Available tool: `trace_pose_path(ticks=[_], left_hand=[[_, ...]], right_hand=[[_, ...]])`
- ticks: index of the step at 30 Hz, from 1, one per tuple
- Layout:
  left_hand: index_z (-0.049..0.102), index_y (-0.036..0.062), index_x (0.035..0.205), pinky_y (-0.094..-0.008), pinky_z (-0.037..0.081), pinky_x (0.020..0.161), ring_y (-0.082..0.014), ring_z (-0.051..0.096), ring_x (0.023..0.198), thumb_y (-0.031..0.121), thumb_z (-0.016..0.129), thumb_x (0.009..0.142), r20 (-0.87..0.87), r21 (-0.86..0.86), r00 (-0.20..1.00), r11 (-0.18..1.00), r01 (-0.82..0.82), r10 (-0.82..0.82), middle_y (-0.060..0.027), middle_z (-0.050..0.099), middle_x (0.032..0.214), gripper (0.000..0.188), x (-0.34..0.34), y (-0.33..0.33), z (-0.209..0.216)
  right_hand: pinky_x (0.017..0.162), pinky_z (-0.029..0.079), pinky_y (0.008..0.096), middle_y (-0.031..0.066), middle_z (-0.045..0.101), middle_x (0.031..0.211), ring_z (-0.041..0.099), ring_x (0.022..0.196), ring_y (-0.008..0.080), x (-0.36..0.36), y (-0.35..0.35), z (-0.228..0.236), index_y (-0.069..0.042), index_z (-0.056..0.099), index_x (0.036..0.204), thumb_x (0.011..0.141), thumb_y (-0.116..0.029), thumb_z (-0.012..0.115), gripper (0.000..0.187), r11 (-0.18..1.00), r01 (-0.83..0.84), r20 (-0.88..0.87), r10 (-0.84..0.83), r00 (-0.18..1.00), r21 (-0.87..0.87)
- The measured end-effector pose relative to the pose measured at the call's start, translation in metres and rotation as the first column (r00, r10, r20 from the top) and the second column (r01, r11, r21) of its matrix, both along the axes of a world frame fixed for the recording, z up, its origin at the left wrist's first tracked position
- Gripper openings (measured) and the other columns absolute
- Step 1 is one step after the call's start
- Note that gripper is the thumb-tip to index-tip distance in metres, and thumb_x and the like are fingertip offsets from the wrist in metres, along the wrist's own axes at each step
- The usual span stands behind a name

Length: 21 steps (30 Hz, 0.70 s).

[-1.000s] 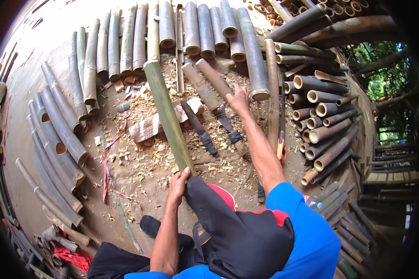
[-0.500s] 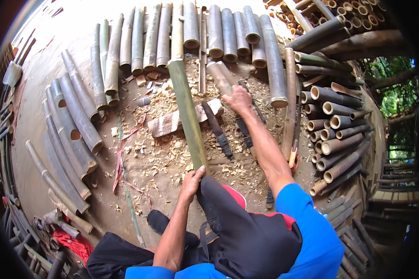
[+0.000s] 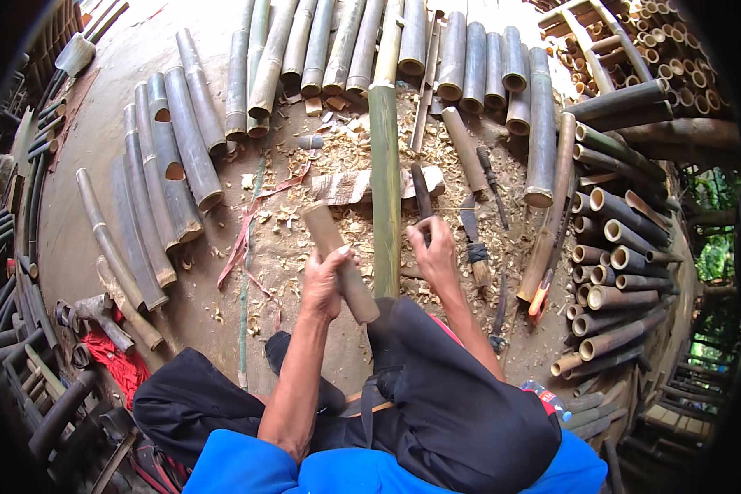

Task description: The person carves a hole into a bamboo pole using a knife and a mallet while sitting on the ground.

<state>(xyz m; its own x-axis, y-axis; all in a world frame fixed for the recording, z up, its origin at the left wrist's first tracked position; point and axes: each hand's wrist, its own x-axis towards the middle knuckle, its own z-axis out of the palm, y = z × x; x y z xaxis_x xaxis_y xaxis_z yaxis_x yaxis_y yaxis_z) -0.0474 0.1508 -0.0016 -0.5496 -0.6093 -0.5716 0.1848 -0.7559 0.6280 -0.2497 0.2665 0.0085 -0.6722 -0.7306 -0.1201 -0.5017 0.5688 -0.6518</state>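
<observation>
The left hand (image 3: 325,284) is holding a short brown bamboo piece (image 3: 352,288), its thumb lying across the top, and the piece is slanting from far left to near right; the left forearm is reaching up from the near edge with the wrist bent slightly. The right hand (image 3: 434,253) is curling its fingers over the near end of a dark, long-bladed tool (image 3: 421,191), covering the handle, so I cannot tell how firmly it is gripping. The right forearm is angling in from the near right, its elbow end disappearing behind the raised knee (image 3: 420,329). Between the hands, a green bamboo length (image 3: 384,189) is crossing over a pale wooden block (image 3: 342,188), which it is partly hiding; its near end is meeting the knee, and its exact tip is hard to make out. Shavings (image 3: 305,239) are littering the ground. Near right, a plastic bottle (image 3: 552,402) is showing only partly beside the leg. The far bamboo tubes (image 3: 342,45) are being cut off by the picture's edge.
</observation>
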Motion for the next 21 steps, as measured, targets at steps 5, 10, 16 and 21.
trace_pose_path(ticks=[5, 10, 16, 21], left_hand=[[0.05, 0.0011, 0.127, -0.0454, 0.061, 0.087, -0.0279, 0.069, 0.1, 0.019, 0.07, 0.1, -0.077, 0.059, 0.983, 0.985, -0.162, 0.166, -0.0155, 0.068, 0.11, 0.039, 0.029, -0.005, -0.002], [0.052, -0.0002, 0.126, -0.0473, 0.059, 0.094, -0.0292, 0.069, 0.103, 0.019, 0.067, 0.102, -0.121, -0.048, 0.976, 0.981, -0.189, 0.182, -0.017, 0.069, 0.112, 0.034, 0.052, -0.015, 0.02], [0.064, -0.0003, 0.116, -0.042, 0.056, 0.087, -0.0238, 0.068, 0.095, 0.022, 0.068, 0.099, -0.045, -0.266, 0.935, 0.898, -0.352, 0.353, -0.0109, 0.07, 0.104, 0.028, 0.1, -0.046, 0.05], [0.067, 0.01, 0.118, -0.0474, 0.051, 0.095, -0.0231, 0.065, 0.102, 0.027, 0.078, 0.093, -0.082, -0.136, 0.87, 0.86, -0.492, 0.486, -0.0047, 0.067, 0.108, 0.032, 0.11, -0.048, 0.078]], right_hand=[[0.076, 0.052, 0.0518, 0.0157, 0.06, 0.091, 0.062, 0.082, 0.0319, -0.037, 0.016, -0.06, -0.002, 0.047, 0.113, 0.09, -0.026, 0.074, 0.043, 0.992, 0.023, -0.454, 0.038, 0.89, 0.127], [0.072, 0.052, 0.0501, 0.0175, 0.067, 0.085, 0.064, 0.074, 0.0305, -0.022, 0.07, -0.043, 0.0, 0.054, 0.12, 0.09, -0.013, 0.055, 0.032, 0.994, 0.113, -0.086, -0.112, 0.99, 0.005], [0.072, 0.052, 0.0465, 0.0157, 0.067, 0.086, 0.062, 0.074, 0.0258, 0.022, 0.233, -0.002, 0.0, 0.059, 0.119, 0.091, -0.013, 0.056, 0.031, 0.994, 0.103, -0.055, -0.101, 0.993, 0.047], [0.07, 0.051, 0.0442, 0.0141, 0.067, 0.085, 0.062, 0.073, 0.024, 0.019, 0.337, 0.048, 0.0, 0.06, 0.117, 0.092, -0.012, 0.056, 0.029, 0.962, 0.215, 0.081, -0.231, 0.97, 0.169]])
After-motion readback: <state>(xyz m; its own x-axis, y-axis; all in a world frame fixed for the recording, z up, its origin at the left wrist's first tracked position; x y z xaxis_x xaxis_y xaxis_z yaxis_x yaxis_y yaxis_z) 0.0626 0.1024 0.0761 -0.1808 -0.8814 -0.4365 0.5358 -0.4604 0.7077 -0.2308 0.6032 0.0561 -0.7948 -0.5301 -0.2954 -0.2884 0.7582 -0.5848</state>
